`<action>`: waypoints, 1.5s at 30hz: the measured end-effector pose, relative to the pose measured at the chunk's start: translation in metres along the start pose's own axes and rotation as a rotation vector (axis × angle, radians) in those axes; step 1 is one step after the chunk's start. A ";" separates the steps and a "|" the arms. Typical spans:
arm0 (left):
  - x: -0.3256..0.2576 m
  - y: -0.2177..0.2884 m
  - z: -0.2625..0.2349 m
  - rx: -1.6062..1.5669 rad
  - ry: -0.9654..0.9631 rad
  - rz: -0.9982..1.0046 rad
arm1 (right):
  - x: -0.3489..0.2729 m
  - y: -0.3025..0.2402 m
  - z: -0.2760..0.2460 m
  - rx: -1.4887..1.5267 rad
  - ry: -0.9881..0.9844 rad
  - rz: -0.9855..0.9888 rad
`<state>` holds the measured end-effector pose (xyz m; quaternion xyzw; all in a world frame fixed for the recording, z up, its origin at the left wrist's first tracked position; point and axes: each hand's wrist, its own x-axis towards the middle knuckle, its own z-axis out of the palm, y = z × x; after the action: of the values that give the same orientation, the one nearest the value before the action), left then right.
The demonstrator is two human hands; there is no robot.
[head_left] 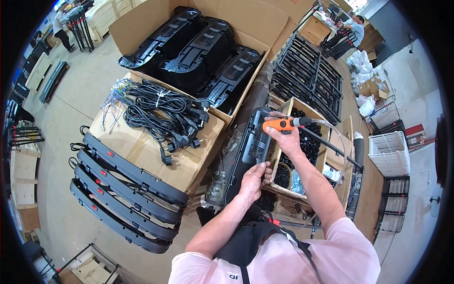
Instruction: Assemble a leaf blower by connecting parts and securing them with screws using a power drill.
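Observation:
My right hand [287, 138] grips an orange powered screwdriver [280, 124] with a clear hose running from its rear end, its tip resting on the top of a long black plastic housing [249, 150]. My left hand [253, 178] presses on the near part of that housing, fingers spread over its right edge. The housing lies lengthwise in front of me, next to a wooden box [283, 110] holding small black parts and a little bowl of screws [282, 175].
Several black curved panels [127, 189] lie stacked at the left. A bundle of black power cords [163, 113] sits on a cardboard box. A big carton of black moulded shells [198, 52] and black grilles [309, 78] stand farther off. Other people work at the far corners.

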<state>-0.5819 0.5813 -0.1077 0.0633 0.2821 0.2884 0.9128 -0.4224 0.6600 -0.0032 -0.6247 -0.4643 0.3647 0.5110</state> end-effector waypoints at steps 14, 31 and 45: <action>-0.027 -0.006 -0.005 -0.069 0.048 -0.002 | 0.016 0.006 0.015 -0.181 -0.046 -0.033; -0.045 -0.010 -0.026 -0.277 0.140 0.076 | -0.135 -0.054 -0.017 0.099 -0.064 0.056; -0.062 -0.017 -0.029 -0.402 0.001 0.065 | -0.176 -0.051 -0.019 0.157 -0.076 0.093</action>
<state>-0.6314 0.5306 -0.1068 -0.1113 0.2173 0.3684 0.8970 -0.4684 0.4889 0.0470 -0.5893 -0.4237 0.4470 0.5229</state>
